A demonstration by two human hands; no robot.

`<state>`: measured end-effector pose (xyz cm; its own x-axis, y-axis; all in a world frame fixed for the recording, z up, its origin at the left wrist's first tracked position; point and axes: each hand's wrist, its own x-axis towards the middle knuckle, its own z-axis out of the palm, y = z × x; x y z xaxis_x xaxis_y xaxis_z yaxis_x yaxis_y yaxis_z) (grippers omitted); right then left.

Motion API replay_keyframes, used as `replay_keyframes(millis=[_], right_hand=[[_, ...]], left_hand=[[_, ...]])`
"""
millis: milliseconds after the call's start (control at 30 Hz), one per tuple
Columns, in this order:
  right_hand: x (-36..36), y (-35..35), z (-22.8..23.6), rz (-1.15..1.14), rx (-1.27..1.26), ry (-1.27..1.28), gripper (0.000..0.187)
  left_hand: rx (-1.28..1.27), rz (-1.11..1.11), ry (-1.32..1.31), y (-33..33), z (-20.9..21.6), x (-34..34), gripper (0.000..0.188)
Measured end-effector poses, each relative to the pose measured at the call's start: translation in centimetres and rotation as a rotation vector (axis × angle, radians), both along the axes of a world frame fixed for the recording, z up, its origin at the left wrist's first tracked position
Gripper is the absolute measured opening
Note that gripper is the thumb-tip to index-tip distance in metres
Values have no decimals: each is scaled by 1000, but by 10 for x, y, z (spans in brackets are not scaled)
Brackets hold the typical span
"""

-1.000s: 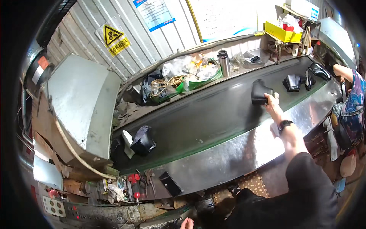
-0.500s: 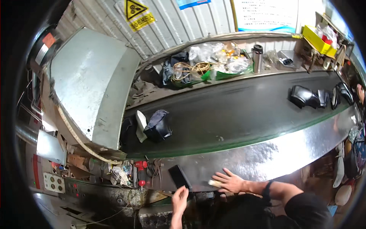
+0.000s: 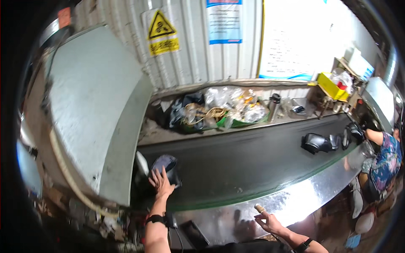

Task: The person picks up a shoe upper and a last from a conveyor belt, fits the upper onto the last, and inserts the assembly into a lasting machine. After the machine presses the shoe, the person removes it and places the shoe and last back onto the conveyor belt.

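Observation:
On the left part of the dark conveyor belt lies a black shoe upper (image 3: 174,172), with a grey-blue lining showing at its top. My left hand (image 3: 162,184) reaches over its near side with fingers spread; whether they touch it I cannot tell. Beside the upper stands a pale, flat, sole-like piece (image 3: 142,163). My right hand (image 3: 270,222) hovers at the metal ledge, one finger stretched out and the others loosely bent. A beige wrap (image 3: 260,208) appears to cover that finger's end. The black phone (image 3: 194,234) lies on the ledge near my left forearm.
A large grey machine hood (image 3: 90,105) covers the belt's left end. More black shoe pieces (image 3: 317,143) lie at the belt's right, near a co-worker in a floral top (image 3: 386,162). Behind the belt are plastic bags (image 3: 228,103) and a steel flask (image 3: 274,106).
My left hand has gone from the phone up to the shoe upper. The right hand has lifted from flat on the ledge and its fingers have bent. The view has tilted upward.

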<state>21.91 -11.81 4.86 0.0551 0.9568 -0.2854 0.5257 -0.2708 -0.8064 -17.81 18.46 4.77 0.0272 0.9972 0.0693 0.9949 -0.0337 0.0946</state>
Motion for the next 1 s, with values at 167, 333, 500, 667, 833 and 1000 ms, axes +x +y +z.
replay_keyframes(millis=[167, 333, 500, 667, 833, 1000], right_hand=[[-11, 34, -6, -381, -134, 709, 90], [-11, 61, -24, -967, -92, 1156, 102], [20, 64, -40, -1127, -2, 1065, 89], [27, 82, -47, -1081, -86, 1018, 108], [21, 98, -58, -1040, -47, 797, 101], [40, 49, -44, -1020, 124, 1011, 99]], left_hand=[[-313, -641, -366, 25, 49, 88, 50], [-209, -275, -911, 61, 31, 70, 31], [175, 348, -207, 92, -73, -87, 95], [141, 584, -280, 61, -127, -133, 93], [-164, 408, -582, 30, -85, -128, 107], [-224, 409, -130, -49, 18, -51, 98]])
